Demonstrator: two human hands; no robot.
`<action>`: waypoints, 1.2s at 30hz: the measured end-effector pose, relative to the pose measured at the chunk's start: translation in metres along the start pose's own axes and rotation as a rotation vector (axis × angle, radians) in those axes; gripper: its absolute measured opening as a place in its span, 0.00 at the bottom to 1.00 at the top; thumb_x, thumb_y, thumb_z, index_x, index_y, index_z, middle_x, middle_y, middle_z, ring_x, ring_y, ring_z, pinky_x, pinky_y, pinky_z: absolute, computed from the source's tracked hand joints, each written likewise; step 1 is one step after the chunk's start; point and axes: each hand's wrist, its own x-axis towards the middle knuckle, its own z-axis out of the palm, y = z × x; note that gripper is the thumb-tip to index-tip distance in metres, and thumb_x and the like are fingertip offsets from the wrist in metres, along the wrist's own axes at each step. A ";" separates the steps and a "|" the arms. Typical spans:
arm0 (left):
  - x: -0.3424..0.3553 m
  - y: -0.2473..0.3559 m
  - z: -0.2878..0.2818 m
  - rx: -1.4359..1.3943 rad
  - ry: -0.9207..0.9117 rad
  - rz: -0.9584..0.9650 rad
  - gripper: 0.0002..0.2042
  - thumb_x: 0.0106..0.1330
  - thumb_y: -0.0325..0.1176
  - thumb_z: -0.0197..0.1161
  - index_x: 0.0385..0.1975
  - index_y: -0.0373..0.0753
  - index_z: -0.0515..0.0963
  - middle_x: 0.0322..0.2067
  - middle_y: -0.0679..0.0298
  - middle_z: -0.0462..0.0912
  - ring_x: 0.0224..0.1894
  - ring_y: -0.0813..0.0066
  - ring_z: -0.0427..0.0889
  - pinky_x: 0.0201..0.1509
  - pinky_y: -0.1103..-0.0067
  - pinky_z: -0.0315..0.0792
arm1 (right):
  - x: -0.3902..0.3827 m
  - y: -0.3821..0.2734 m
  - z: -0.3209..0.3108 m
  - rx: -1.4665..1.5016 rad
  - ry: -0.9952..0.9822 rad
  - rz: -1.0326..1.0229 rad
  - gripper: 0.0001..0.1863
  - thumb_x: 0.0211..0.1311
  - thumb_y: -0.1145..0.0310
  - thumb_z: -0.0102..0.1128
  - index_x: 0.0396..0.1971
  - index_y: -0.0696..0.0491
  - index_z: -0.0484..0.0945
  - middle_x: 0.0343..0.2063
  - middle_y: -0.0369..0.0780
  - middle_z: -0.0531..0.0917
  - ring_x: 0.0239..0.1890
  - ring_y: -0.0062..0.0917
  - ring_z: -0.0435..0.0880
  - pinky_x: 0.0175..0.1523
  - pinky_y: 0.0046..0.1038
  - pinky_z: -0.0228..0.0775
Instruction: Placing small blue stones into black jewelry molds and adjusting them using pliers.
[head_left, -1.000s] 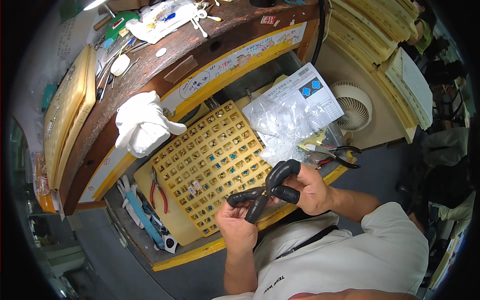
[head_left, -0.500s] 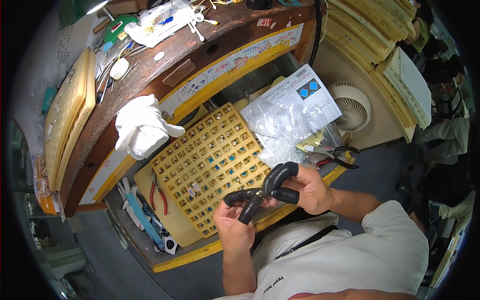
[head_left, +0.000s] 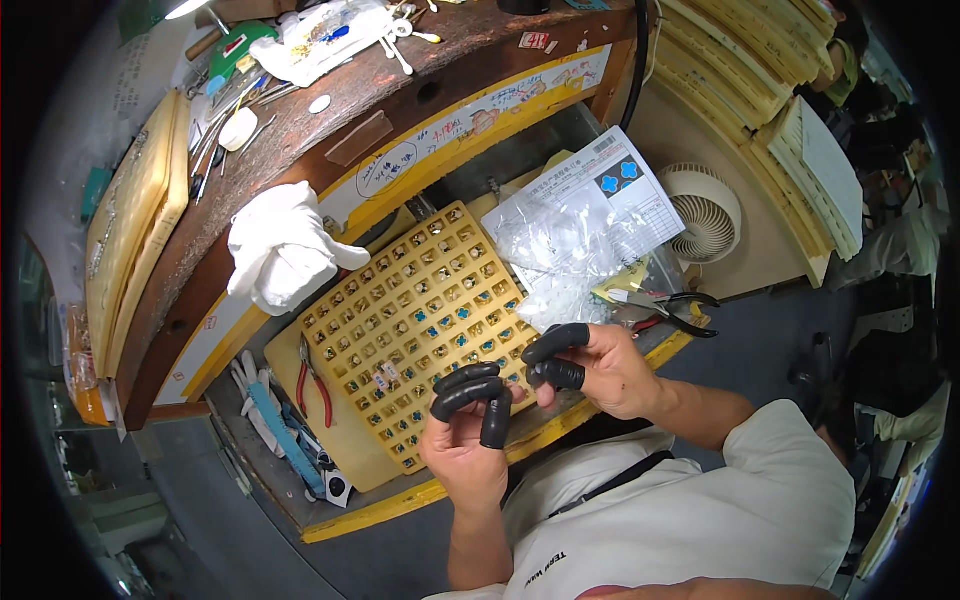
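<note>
The black-capped left hand (head_left: 468, 440) and right hand (head_left: 606, 372) hung just apart over the yellow gridded tray (head_left: 478, 236), couldn't tell if gripping anything, most pockets already holding tiny shiny metal pieces (head_left: 462, 313), maybe a few left.

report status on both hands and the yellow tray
Left hand, right hand apart, both curled; any held piece unclear. Yellow tray partly hidden by hands. Plastic bag beyond right hand.

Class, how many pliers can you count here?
2 clearly: red-handled pliers left of the yellow holed tray, black-handled pliers right of it. A red handle beside those may be another, partly hidden.
</note>
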 end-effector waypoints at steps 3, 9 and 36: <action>-0.001 0.000 -0.003 0.010 -0.030 -0.023 0.13 0.58 0.13 0.64 0.43 0.29 0.79 0.44 0.55 0.83 0.41 0.69 0.84 0.49 0.74 0.78 | 0.000 0.000 0.002 -0.054 -0.025 -0.037 0.11 0.69 0.78 0.55 0.50 0.62 0.76 0.36 0.42 0.84 0.38 0.21 0.84 0.48 0.24 0.78; -0.001 0.001 -0.006 0.050 -0.085 -0.066 0.15 0.59 0.11 0.63 0.46 0.28 0.78 0.46 0.55 0.81 0.46 0.69 0.84 0.55 0.74 0.79 | 0.002 -0.004 0.004 0.000 0.032 0.014 0.09 0.66 0.79 0.58 0.44 0.61 0.78 0.35 0.43 0.84 0.36 0.23 0.86 0.46 0.25 0.80; 0.000 0.004 0.008 0.734 -0.120 0.457 0.12 0.52 0.10 0.65 0.36 0.29 0.81 0.35 0.53 0.85 0.37 0.59 0.85 0.44 0.73 0.77 | 0.001 0.005 -0.006 0.167 0.001 0.071 0.10 0.65 0.78 0.60 0.45 0.64 0.79 0.34 0.45 0.85 0.37 0.27 0.87 0.45 0.27 0.82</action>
